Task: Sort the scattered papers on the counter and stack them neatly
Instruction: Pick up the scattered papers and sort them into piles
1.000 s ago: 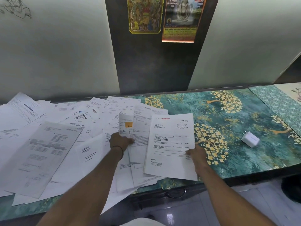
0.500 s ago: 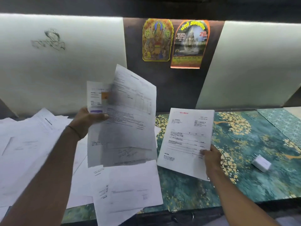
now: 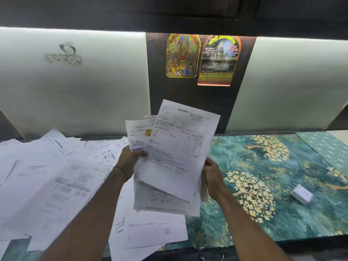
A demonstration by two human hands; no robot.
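Through the head camera, I am holding a bundle of papers (image 3: 175,151) up above the middle of the worktop (image 3: 263,185), tilted and fanned unevenly. My left hand (image 3: 131,157) is pinching its left edge, thumb across the front, and my right hand (image 3: 212,174) is curling round its right edge.

Half a second ago only my left hand was lifting these sheets. My right was holding a single red-headed sheet down on the worktop. That sheet is no longer lying there, so I judge it is joining the bundle. A first stack is forming, though its edges are not squared.

Most of the scattered papers (image 3: 56,176) are lying across the worktop's left half, with one sheet (image 3: 146,232) overhanging the front edge. A white adapter (image 3: 301,194) is sitting towards the right end, well apart.
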